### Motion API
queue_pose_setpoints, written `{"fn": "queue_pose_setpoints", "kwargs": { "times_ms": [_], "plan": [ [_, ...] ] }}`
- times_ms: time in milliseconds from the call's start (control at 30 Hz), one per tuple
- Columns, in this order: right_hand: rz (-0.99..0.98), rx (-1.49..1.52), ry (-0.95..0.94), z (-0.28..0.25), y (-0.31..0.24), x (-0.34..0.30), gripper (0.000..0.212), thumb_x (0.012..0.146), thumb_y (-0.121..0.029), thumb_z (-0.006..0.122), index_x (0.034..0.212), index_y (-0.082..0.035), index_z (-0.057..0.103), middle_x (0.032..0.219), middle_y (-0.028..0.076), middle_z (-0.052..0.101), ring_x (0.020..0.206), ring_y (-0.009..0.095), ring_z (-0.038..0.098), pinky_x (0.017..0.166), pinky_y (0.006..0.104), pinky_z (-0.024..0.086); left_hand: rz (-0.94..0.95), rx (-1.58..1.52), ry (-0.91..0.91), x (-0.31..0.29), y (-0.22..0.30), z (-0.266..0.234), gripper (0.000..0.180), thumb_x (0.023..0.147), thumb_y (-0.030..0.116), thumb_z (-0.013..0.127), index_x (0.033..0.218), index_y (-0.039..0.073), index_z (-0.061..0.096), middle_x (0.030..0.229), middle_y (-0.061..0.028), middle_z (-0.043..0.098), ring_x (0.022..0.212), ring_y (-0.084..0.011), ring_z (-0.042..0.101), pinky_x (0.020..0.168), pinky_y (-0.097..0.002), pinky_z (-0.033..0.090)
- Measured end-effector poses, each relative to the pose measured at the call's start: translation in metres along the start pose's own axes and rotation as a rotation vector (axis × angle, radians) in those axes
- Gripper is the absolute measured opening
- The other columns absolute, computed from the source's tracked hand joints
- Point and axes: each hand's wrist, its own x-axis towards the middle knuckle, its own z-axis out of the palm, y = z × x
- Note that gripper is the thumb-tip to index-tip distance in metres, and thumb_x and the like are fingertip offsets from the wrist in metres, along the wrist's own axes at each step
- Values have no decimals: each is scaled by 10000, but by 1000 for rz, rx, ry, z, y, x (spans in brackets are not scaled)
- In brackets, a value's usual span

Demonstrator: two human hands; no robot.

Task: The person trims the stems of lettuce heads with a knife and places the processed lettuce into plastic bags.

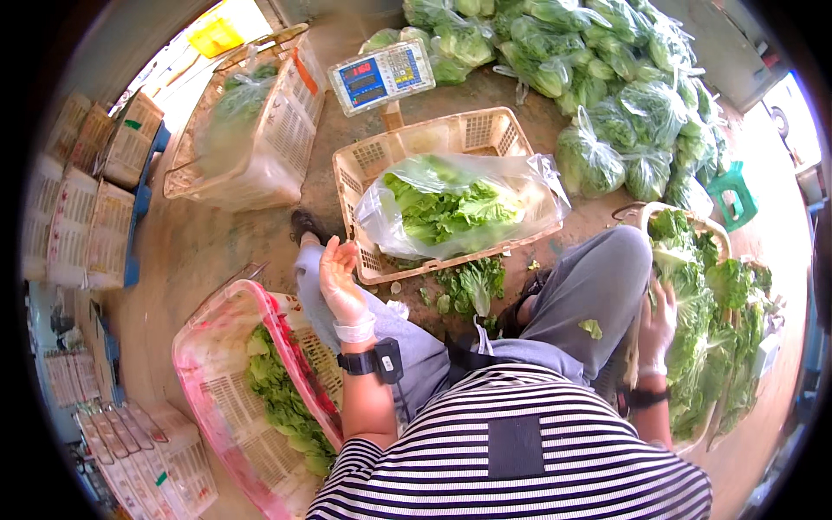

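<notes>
My left hand (341,282), in a thin clear glove, hovers palm up over my left knee, fingers loosely bent with nothing in them. At the right, my gloved right hand (660,328) lies against leafy green lettuce (693,321) heaped in a pale basket (724,238); its fingers are stretched along the leaves. Ahead of me, a clear plastic bag (381,212) with lettuce leaves (459,208) inside lies in a beige crate (511,130). Behind that crate stands a scale display (381,78) with lit red digits.
Loose leaves (472,286) litter the floor before the crate. A pink-rimmed crate (195,364) with lettuce stands at my left, and a plastic-lined crate (290,130) farther off. Bagged lettuce (624,113) is piled at the back right, near a green stool (735,198). Stacked crates (82,225) line the left.
</notes>
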Motion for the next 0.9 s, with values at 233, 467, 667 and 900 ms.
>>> {"fn": "queue_pose_setpoints", "kwargs": {
  "times_ms": [233,467,667,900],
  "plan": [
    [404,-443,-730,-57,75,-39,307,822,-322,587,933,-52,682,908,198,653,877,355,621,776,424,487,47,14,5,-7,5,6,408,944,340,447,1099,-14,579,878,-65,628,801,-136,579,772,-266,426],
    [-79,142,-107,28,6,3,591,901,-363,547,1400,-119,343,1432,205,299,1317,356,306,1073,439,275,305,482,-39,-30,27,-11,327,955,243,462,678,69,453,631,19,402,580,-100,383,529,-247,321],
    [-114,-124,-99,63,-14,51,609,875,-348,567,1403,-143,346,1451,215,271,1320,373,284,1061,490,257,13,210,202,-80,72,-73,373,966,282,420,643,97,436,601,22,382,546,-81,346,519,-236,282],
    [-376,575,-113,64,-175,65,322,811,61,545,1121,-8,594,1242,125,557,1115,240,539,987,332,380,13,80,159,-44,80,-64,262,939,261,514,846,36,610,697,7,517,650,-74,477,635,-217,394]
  ]
}}
